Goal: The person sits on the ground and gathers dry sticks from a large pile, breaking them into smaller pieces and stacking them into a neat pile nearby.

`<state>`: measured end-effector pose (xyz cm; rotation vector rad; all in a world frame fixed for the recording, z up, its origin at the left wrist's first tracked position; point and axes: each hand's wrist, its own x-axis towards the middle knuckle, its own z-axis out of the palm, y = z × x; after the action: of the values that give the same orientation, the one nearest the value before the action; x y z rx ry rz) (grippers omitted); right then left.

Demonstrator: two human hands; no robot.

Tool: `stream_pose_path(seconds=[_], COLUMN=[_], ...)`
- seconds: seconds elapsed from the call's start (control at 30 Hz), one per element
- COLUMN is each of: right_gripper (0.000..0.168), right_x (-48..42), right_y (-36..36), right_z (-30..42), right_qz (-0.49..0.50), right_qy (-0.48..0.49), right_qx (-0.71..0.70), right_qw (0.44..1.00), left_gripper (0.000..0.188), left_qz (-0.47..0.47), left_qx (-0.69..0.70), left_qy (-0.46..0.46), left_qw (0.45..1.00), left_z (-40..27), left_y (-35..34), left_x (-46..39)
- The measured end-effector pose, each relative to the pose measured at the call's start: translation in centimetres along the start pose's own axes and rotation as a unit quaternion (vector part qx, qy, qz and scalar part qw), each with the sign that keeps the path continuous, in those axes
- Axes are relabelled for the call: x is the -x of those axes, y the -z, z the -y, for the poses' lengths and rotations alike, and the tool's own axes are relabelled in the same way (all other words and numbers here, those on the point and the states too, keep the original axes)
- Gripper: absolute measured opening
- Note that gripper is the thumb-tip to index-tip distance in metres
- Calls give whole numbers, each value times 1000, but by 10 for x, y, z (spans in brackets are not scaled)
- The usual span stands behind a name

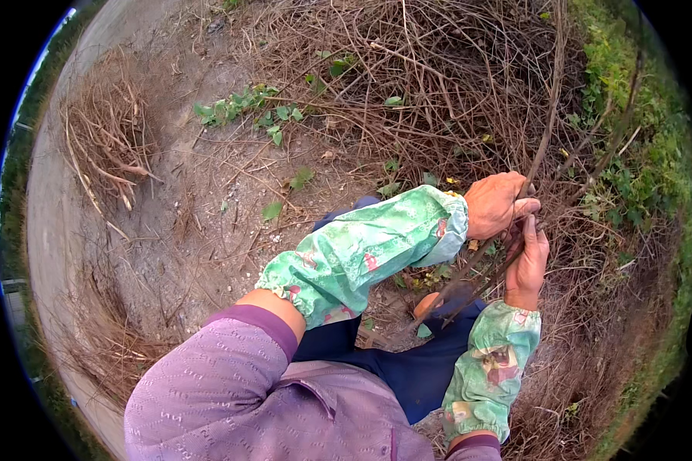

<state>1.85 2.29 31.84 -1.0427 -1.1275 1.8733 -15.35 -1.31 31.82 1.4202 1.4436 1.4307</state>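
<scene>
My left hand [495, 206] is closed around a long, thin brown branch [548, 115] that runs from the top right down past my knees. Just below it, my right hand [527, 262] has its thumb and fingers closed on thin woody stems [499, 271], close to the left hand. The exact grip between the fingers is partly hidden. Both forearms wear green printed sleeve covers [369, 253]. The lower stem ends slant down between my dark-trousered legs [421, 369]. More forked branches [617, 138] spread out to the right of my hands.
A large heap of dry brushwood [438, 75] lies ahead. Tied-looking or gathered twig bundles [112, 132] [109, 340] lie on the left, beside a pale road [49, 225]. Green leafy vines [628, 190] grow on the right. Leafy sprigs [230, 109] lie on the bare soil.
</scene>
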Motion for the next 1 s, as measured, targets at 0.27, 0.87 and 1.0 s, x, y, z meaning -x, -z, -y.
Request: stream_pose_path(seconds=[0.27, 0.87, 1.0], right_gripper=[29, 20, 21], right_x=[25, 6, 3], right_y=[-8, 11, 14], right_z=[-28, 1, 3], right_qz=[119, -81, -75], right_qy=[-109, -17, -42], right_qx=[-224, -180, -152], right_qw=[961, 980, 985], left_gripper=[53, 34, 27], left_qz=[194, 44, 94], left_qx=[-176, -642, -631], left_qy=[5, 353, 393], left_qw=[965, 679, 663], left_z=[12, 383, 416], left_y=[1, 312, 297], left_x=[4, 48, 68])
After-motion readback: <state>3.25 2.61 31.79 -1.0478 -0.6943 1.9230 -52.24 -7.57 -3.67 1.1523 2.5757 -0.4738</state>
